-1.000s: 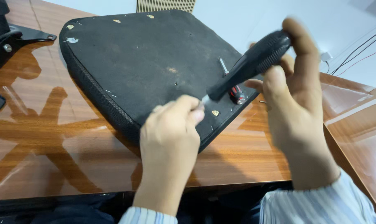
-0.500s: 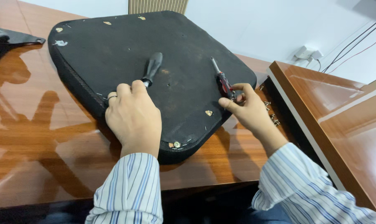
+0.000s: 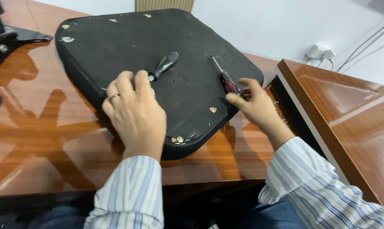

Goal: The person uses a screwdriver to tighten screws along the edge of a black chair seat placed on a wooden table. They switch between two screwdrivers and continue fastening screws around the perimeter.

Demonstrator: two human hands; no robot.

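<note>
Now left hand [image 3: 134, 112] rests on seat cushion [image 3: 115, 46] — right hand [image 3: 255, 106] touches screwdriver [image 3: 225, 77]

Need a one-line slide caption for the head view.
Left hand rests on an upturned black seat pad by a black-handled tool; right hand touches a red-handled screwdriver.

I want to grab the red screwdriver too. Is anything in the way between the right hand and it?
No, nothing visible. The right hand is already at the handle end of the red screwdriver, which lies bare on the black seat pad.
</note>
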